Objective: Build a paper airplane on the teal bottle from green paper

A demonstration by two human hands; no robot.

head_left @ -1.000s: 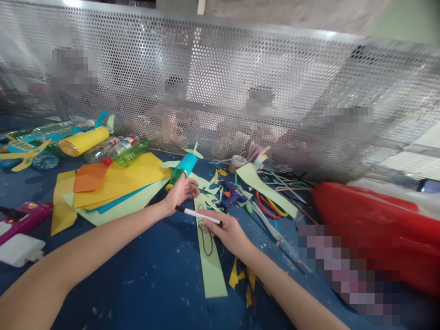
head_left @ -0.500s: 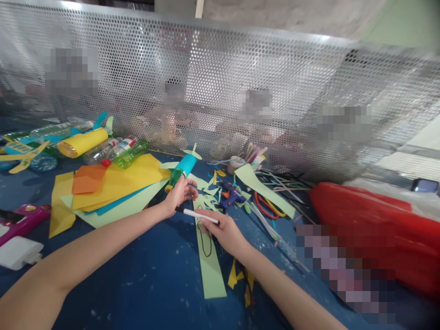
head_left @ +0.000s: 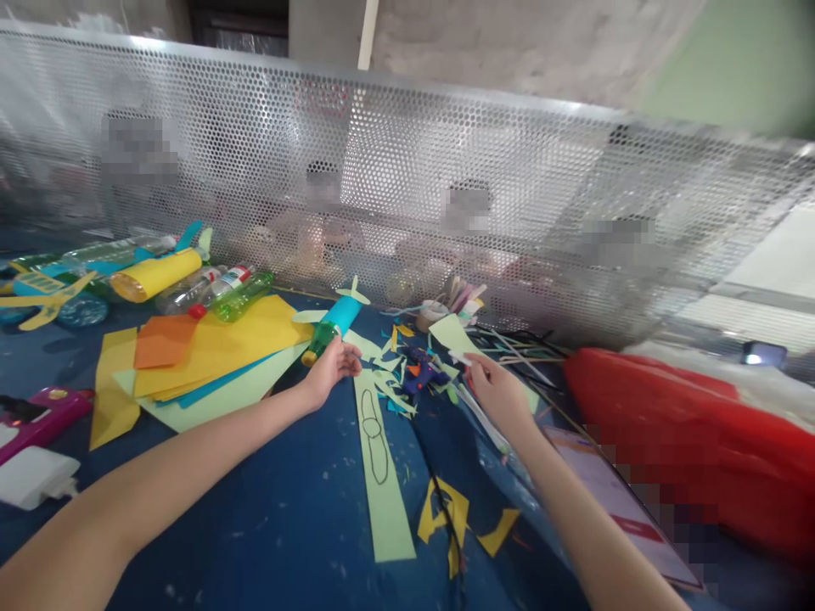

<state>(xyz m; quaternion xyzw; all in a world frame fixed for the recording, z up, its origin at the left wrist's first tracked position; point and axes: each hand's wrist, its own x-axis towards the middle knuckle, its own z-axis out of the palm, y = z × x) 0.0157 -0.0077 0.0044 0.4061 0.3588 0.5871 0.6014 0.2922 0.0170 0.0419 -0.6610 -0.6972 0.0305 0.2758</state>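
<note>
My left hand (head_left: 332, 369) rests curled on the blue table at the top end of a pale green paper strip (head_left: 382, 488), just below the cap of a green bottle wrapped in teal paper with wings (head_left: 332, 325). What its fingers hold is hidden. A black propeller-like outline (head_left: 374, 437) is drawn on the strip. My right hand (head_left: 497, 392) is off to the right of the strip, closed around a white marker (head_left: 459, 359) whose end pokes out to the upper left, over a heap of paper offcuts.
A perforated metal screen (head_left: 407, 187) walls the table's far side, with people behind it. Sheets of coloured paper (head_left: 216, 348), bottles (head_left: 233, 287) and a yellow bottle plane (head_left: 153, 273) lie left. A blue glue gun (head_left: 420, 371), yellow scraps (head_left: 452, 518) and a red bag (head_left: 688, 424) lie right.
My right hand has left the green strip and swung right and farther away with the marker. My left hand stays by the teal bottle. The view has tipped up slightly.
</note>
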